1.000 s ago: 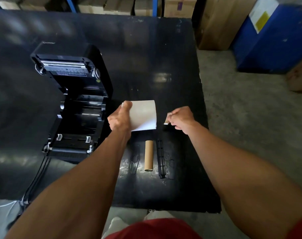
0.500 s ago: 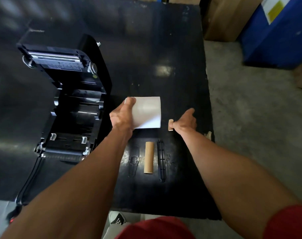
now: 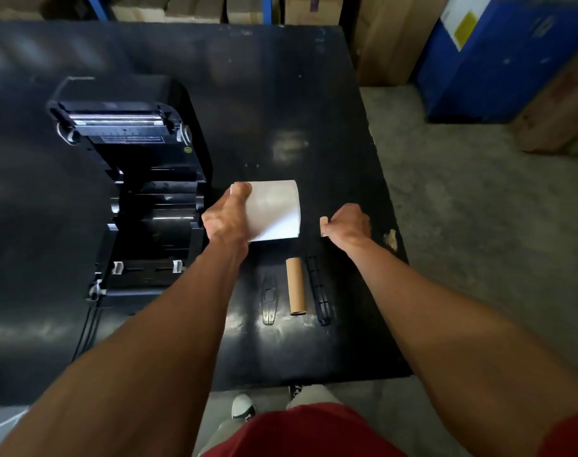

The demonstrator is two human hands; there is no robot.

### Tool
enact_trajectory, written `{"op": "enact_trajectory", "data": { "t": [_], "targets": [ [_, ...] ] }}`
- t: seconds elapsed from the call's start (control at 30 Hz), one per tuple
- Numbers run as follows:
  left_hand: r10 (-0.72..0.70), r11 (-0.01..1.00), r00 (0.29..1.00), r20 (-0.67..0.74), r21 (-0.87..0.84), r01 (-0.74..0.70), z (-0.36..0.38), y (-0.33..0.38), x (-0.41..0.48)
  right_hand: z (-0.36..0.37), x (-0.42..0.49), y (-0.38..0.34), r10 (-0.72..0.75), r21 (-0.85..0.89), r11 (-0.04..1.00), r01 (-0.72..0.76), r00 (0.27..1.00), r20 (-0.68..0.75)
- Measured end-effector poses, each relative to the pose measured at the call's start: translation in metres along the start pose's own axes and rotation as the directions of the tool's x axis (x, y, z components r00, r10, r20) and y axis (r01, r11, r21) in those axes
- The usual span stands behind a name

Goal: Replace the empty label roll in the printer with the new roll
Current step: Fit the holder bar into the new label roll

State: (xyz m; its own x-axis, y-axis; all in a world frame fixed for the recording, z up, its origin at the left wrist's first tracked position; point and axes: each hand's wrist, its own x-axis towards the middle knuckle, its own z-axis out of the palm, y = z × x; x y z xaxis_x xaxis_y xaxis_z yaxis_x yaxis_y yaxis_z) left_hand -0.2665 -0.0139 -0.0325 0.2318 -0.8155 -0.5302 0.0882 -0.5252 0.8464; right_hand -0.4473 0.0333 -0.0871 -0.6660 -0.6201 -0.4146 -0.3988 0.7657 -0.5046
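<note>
Fingers (image 3: 240, 190) of the left hand (image 3: 226, 222) curl round the left end of the new roll (image 3: 274, 209), right hand (image 3: 348, 224) pinching a tan scrap (image 3: 324, 222); the roll seems light and firm

Red shirt (image 3: 301, 433) (short sleeves (image 3: 574, 433)), white shoe (image 3: 243, 407)

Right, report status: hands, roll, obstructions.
Left hand grips white paper label roll beside open black printer. Right hand pinches small tan strip. Brown cardboard core lies on black table.
</note>
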Motion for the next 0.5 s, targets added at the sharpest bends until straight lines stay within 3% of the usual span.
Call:
{"op": "enact_trajectory", "data": {
  "t": [0.17,0.3,0.5],
  "targets": [
    [0.028,1.0,0.994,0.102,0.006,-0.029,-0.019,0.006,-0.014,0.024,-0.081,0.005,-0.125,-0.273,0.946,0.174,0.974,0.188],
    [0.018,0.999,0.988,0.157,-0.04,-0.011,-0.033,0.001,-0.025,0.05,-0.122,0.021,-0.161,-0.392,0.898,0.201,0.978,0.134],
    [0.005,0.995,0.988,0.152,-0.102,0.011,-0.051,0.002,-0.026,0.052,-0.125,0.026,-0.174,-0.315,0.936,0.156,0.984,-0.028]
  ]
}}
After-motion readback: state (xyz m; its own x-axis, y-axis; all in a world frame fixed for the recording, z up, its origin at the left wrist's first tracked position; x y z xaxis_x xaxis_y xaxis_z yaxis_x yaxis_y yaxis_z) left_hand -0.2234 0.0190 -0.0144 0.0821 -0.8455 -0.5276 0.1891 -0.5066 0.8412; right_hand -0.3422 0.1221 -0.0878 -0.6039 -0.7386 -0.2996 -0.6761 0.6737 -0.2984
